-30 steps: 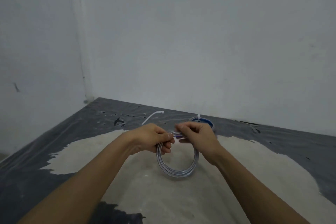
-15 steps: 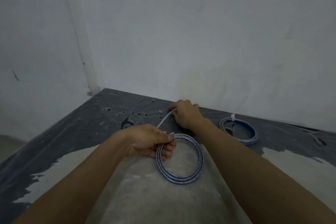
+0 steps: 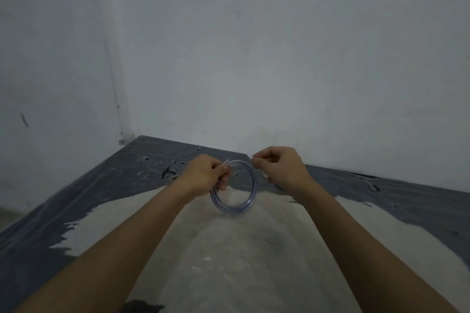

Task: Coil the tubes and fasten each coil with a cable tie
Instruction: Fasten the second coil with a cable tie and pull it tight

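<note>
1. Gripping the tube coil (image 3: 251,187) at its left side with the left hand (image 3: 203,176), fingers curled right round the loops, ring held on edge and open towards the camera.
2. Over on the other side: pinching a small pale tip between thumb and forefinger of the right hand (image 3: 281,169), other fingers curled in. Probably the cable tie (image 3: 253,157), but too blurred to call for certain.
3. Hands apart, roughly level, with the ring between them. Right fingertips just beside the coil's upper right edge; impossible to tell whether touching.
4. Sticking up out of the left fist by the top of the coil, a short white strip (image 3: 225,163). Tube end or tie, hard to say.
5. Underneath it all, a dark sheet (image 3: 76,211) across the floor, with a pale dusty patch (image 3: 229,262) below the forearms. Behind, white walls (image 3: 279,58) meeting in a corner at the back left.
</note>
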The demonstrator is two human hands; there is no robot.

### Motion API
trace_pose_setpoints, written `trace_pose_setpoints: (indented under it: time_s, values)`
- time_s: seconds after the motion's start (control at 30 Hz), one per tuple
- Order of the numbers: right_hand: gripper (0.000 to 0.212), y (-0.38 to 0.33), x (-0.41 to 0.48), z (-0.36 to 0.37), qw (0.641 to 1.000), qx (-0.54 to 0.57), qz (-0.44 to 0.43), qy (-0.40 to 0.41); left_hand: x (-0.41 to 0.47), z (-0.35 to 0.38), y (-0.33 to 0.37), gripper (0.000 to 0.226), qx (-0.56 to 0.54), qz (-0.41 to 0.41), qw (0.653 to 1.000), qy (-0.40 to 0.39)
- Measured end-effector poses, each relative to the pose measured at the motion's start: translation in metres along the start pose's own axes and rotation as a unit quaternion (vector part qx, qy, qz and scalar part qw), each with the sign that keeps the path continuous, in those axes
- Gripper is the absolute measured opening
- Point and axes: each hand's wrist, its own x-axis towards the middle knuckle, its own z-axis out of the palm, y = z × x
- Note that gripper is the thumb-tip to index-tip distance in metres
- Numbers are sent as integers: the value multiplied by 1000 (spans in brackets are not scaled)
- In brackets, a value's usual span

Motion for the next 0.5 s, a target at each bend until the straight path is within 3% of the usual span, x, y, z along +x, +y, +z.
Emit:
trace_pose_setpoints:
  time_s: [0.13,0.27,0.37,0.5]
  values:
    - [6,-13,-54,-24,997,42,51,-48,-21,14,28,31,30,75,993,84]
    - [9,-11,-95,-40,992,26,101,-77,-42,23,46,29,60,114,986,109]
    - [10,-8,-116,-50,988,33,136,-63,-57,30,57,29,71,122,984,105]
    - [9,-21,-132,-56,988,101,109,-38,-76,42,70,28,99,126,986,48]
